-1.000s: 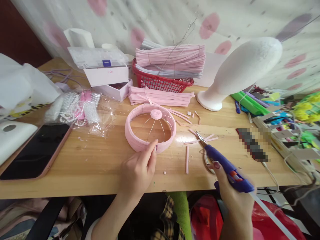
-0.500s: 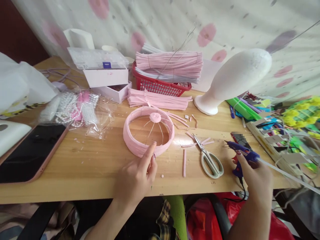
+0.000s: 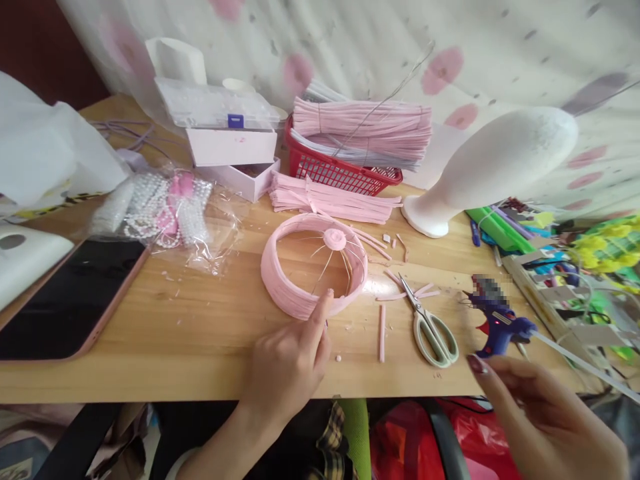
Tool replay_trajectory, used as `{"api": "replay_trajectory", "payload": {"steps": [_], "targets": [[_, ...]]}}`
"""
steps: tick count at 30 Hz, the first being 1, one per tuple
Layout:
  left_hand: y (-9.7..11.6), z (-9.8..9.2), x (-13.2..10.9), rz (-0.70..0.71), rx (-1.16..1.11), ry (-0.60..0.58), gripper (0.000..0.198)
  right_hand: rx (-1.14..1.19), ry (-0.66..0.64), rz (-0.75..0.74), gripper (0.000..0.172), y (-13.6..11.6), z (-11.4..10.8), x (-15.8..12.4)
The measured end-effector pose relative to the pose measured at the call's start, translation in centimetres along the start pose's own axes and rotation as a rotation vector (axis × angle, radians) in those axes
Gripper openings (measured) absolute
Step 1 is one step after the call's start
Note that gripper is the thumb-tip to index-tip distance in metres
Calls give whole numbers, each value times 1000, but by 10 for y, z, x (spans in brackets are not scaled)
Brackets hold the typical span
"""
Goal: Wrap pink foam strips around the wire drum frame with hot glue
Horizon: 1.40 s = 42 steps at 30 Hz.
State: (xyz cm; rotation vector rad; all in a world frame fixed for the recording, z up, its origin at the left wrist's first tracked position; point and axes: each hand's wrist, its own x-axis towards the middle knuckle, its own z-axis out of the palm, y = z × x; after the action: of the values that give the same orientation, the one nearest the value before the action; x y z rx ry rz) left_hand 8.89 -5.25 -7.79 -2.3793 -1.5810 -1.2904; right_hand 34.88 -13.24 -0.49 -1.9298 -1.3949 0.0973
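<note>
On wooden table (image 3: 210, 320), pink ring (image 3: 285, 293) (wire-spoked); behind, spotted cloth (image 3: 360, 40)

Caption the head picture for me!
Left hand holding round pink wire-spoked frame, right hand near blue plastic glue gun.

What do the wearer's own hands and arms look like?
The left hand and right hand are ungloved, with no bracelet visible. The right thumbnail has glossy dark-red polish. A pale sleeve cuff shows on the left forearm; no right sleeve shows.
</note>
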Motion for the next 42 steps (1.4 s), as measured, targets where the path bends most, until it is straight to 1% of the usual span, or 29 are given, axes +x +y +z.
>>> {"api": "replay_trajectory", "payload": {"steps": [2, 3, 5, 6, 8, 12, 16, 20, 22, 25, 28, 32, 36, 42], "targets": [[1, 0, 1, 2, -4, -3, 46, 33, -68, -115, 20, -46, 21, 5], [1, 0, 1, 0, -2, 0, 46, 69, -137, -209, 19, -66, 31, 10], [1, 1, 1, -6, 0, 13, 43, 98, -292, -407, 11, -99, 48, 22], [1, 2, 1, -9, 3, 18, 41, 84, -364, -492, 8, -111, 55, 28], [0, 3, 0, -12, 19, 13, 38, 1, -453, -581, 9, -131, 67, 43], [0, 2, 0, 4, 39, -16, 35, -219, -565, -657, 15, -154, 87, 64], [0, -2, 2, -1, 40, -59, 38, -394, -685, -654, 24, -162, 96, 72], [-2, -3, 3, -25, 5, -124, 43, -445, -771, -643, 21, -167, 99, 76], [-3, -2, 2, -33, -5, -145, 46, -485, -813, -659, 23, -170, 100, 79], [-3, -1, 1, -48, -11, -180, 47, -579, -875, -733, 30, -175, 102, 83], [-2, -2, 2, -63, -28, -249, 45, -658, -915, -830, 31, -175, 102, 87], [-2, -3, 3, -70, -28, -335, 46, -700, -857, -939, 28, -167, 99, 88], [-1, -3, 4, -59, -27, -372, 52, -635, -808, -1068, 30, -159, 97, 87], [-2, -2, 4, -38, -32, -377, 65, -565, -742, -1051, 30, -158, 95, 92]]}}
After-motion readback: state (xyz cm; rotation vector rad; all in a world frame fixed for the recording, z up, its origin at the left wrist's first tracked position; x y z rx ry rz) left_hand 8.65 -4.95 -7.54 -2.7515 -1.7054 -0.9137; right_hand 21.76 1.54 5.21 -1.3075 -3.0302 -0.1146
